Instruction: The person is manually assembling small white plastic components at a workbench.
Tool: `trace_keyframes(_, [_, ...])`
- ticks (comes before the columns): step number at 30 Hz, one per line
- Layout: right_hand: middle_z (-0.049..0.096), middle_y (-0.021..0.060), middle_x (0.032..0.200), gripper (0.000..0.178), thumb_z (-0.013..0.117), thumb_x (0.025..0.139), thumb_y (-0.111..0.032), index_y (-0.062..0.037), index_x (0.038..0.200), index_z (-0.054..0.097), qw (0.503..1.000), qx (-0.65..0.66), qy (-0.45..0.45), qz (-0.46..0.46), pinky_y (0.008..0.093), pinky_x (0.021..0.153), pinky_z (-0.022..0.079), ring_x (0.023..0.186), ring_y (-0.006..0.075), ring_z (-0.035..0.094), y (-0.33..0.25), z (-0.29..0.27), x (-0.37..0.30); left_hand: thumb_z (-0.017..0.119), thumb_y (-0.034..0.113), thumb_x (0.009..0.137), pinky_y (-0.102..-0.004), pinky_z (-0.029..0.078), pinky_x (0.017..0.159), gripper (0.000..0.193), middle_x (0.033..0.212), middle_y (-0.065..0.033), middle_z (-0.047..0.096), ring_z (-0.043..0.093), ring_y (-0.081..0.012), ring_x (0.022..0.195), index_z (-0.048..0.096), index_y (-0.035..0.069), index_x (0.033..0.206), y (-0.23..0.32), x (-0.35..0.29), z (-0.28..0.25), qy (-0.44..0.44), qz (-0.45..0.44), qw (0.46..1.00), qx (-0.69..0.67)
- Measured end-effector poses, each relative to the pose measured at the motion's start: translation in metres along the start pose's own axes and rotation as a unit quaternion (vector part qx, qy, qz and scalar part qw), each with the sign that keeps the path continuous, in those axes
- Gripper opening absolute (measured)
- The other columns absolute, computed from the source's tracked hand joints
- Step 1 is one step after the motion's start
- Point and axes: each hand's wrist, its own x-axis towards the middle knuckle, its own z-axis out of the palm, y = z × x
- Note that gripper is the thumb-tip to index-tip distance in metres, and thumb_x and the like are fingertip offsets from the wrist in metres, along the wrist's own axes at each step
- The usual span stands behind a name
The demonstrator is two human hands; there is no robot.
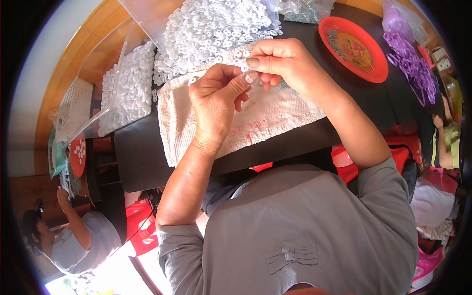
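Over a cream towel [255, 125] my two hands meet, their fingertips almost touching. My right hand [287, 61] pinches a small white plastic ring piece [244, 68] between thumb and index finger. My left hand [216, 96] is closed in a pinch just beside it. What sits between its thumb and finger is too small to make out. Right behind the hands lies a big heap of similar white plastic pieces [211, 32], some spilling onto the towel. Another white piece [193, 80] lies near my left knuckles.
On the black table [142, 164] stand a clear bin [125, 83] of white pieces at left and a red plate [351, 29] with small metal bits at right. Purple ribbon [413, 66] lies beyond the plate. A person [86, 241] works at the far left.
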Motion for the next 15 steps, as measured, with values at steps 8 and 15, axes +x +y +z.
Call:
trace_keyframes(8, [0.056, 0.0006, 0.063, 0.023, 0.064, 0.091, -0.022, -0.0026, 0.080, 0.065, 0.999, 0.002, -0.034, 0.006, 0.0217, 0.053, 0.044, 0.058, 0.0068, 0.053, 0.002, -0.006, 0.002, 0.078, -0.001, 0.077, -0.0189, 0.044, 0.054, 0.027, 0.073, 0.0005, 0.060, 0.052, -0.0039, 0.063, 0.063, 0.001, 0.100, -0.010, 0.000, 0.004, -0.002, 0.122, 0.992, 0.013])
trace_keyframes(15, [0.057, 0.0011, 0.063, 0.024, 0.064, 0.090, -0.024, -0.0017, 0.079, 0.065, 0.997, 0.023, -0.060, 0.042, 0.0213, 0.051, 0.045, 0.056, 0.0079, 0.055, -0.002, -0.003, 0.001, 0.080, -0.003, 0.074, -0.0190, 0.044, 0.057, 0.032, 0.073, 0.0022, 0.057, 0.050, -0.0034, 0.064, 0.062, 0.002, 0.100, -0.018, -0.001, 0.003, -0.017, 0.204, 0.977, 0.057])
